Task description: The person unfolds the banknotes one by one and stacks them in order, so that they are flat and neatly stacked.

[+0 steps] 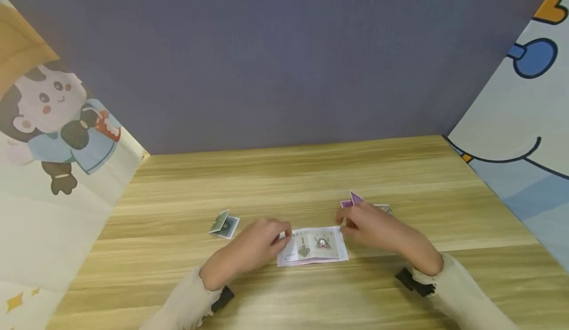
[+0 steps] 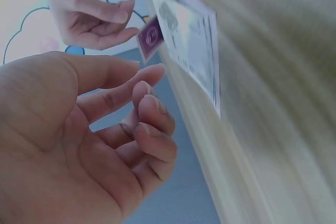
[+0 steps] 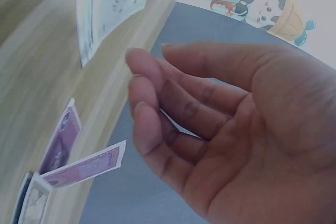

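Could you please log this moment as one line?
left hand: empty | right hand: empty | printed notes: between hands | folded green note: left | folded purple note: right

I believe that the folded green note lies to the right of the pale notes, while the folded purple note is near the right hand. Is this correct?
Not quite: the folded green note lies to the left of the pale notes, as the head view shows. The folded purple note is indeed near the right hand.

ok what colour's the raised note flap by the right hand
The raised note flap is purple, clearest in the right wrist view.
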Demonstrator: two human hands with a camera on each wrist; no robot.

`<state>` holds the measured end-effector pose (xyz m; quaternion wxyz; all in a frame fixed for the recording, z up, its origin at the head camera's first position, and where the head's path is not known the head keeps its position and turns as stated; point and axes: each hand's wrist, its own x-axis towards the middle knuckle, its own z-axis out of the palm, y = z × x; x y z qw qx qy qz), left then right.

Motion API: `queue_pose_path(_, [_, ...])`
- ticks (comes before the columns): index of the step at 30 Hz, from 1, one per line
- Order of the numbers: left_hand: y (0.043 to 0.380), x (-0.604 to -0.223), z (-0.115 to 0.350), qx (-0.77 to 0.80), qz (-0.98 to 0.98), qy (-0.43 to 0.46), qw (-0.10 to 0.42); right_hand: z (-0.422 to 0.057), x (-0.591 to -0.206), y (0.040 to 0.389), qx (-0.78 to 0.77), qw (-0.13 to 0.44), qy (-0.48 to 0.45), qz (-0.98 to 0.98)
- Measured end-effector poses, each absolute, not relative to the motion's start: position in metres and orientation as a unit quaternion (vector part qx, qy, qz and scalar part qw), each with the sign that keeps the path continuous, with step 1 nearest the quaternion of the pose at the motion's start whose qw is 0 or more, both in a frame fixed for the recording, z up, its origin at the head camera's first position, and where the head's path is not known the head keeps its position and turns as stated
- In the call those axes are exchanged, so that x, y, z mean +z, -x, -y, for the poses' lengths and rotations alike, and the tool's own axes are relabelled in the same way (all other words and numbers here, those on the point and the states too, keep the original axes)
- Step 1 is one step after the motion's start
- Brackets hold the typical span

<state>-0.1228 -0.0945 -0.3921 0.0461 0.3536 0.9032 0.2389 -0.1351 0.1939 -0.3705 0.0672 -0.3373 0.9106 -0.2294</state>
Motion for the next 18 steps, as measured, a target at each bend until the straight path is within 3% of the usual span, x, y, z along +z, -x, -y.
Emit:
queue_pose_path(5, [0.112, -0.392, 0.095, 0.258, -0.898, -0.356, 0.029, -0.200, -0.370, 0.126, -0.231, 0.069, 0.320, -0.916])
queue_pose_path(9, [0.109, -0.393, 0.092, 0.285, -0.890, -0.355, 0.004, -0.202, -0.370, 0.124, -0.246, 0.033, 0.306, -0.919])
queue_pose_path(18, [0.131, -0.387, 0.062, 0.326, -0.865, -0.380, -0.026, -0.224, -0.352, 0.150, -0.240, -0.037, 0.240, -0.940])
